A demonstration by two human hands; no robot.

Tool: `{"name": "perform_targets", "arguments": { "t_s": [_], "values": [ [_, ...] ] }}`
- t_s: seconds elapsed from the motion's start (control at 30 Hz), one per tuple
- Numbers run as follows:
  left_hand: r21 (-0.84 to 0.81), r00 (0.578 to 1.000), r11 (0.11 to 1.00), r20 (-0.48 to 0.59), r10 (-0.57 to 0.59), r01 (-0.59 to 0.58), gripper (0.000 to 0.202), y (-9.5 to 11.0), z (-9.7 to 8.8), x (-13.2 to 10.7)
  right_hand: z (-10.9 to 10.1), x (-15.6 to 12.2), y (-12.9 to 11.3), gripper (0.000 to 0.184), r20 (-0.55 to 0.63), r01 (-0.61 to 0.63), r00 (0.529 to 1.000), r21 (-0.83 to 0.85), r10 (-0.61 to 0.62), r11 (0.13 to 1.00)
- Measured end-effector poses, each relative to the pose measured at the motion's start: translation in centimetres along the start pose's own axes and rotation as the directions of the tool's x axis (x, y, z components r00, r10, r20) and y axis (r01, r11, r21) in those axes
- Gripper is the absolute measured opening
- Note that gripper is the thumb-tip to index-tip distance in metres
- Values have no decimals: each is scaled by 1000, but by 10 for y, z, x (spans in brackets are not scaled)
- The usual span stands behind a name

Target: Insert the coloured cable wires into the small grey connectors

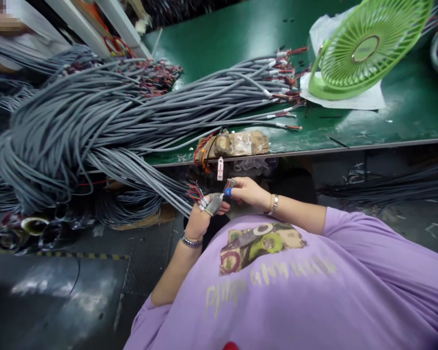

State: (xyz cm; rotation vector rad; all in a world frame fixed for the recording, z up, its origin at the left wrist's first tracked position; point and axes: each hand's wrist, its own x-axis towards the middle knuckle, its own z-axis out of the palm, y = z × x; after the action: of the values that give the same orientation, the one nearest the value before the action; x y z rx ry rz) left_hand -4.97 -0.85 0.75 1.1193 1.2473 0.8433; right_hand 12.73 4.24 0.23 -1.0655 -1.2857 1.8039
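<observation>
Several gray cables were gripped in the left hand, wire ends pinched by the right hand; apparently being fiddled apart, so steady tension was probably needed.

Green tabletop catching light; dark floor, yellow-black stripe.

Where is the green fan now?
In the head view, the fan stands at upper right, on white sheeting on the green table, right of the cable pile.
</observation>
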Motion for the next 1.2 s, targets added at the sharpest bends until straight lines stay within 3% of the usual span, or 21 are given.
{"name": "perform_targets", "arguments": {
  "t_s": [0.13, 0.4, 0.57, 0.7, 0.8, 0.9, 1.0, 1.1, 1.2],
  "values": [
    [64, 999, 998, -39, 12, -10, 37, 2, 4, 0, -2, -5, -5, 15, 82, -7, 997, -12, 7, 1000],
    [260, 993, 966, 113, -19, -11, 33, 8, 5, -7, 7, -8, -8, 16, 111, -102, 989, 45, 97, 994],
    [95, 996, 993, -57, 70, -64, 34, 10, 9, -12, 15, -4, -18, 34, 93, -42, 995, 81, 35, 996],
    [-89, 990, 994, -130, 55, -67, 35, 7, 8, -11, 18, -2, -13, 37, 54, -8, 999, 128, 1, 992],
    [-116, 991, 993, -133, 11, -27, 32, 2, 8, -8, 19, -1, -5, 35, 20, 7, 1000, 139, -9, 990],
    [-39, 997, 999, -67, -30, 28, 30, -2, 9, -6, 17, 0, -2, 31, 46, 7, 999, 108, -12, 994],
    [10, 1000, 1000, -20, 12, -11, 30, -3, 10, -6, 14, 2, -6, 31, 102, 40, 994, 57, -45, 998],
    [-9, 996, 997, -59, 70, -70, 34, 0, 9, -6, 12, 5, -13, 36, 53, 87, 995, 2, -87, 996],
    [8, 997, 999, -65, 33, -33, 35, 6, 7, -6, 11, 5, -13, 38, 51, 63, 997, -7, -63, 998]
  ]
}}
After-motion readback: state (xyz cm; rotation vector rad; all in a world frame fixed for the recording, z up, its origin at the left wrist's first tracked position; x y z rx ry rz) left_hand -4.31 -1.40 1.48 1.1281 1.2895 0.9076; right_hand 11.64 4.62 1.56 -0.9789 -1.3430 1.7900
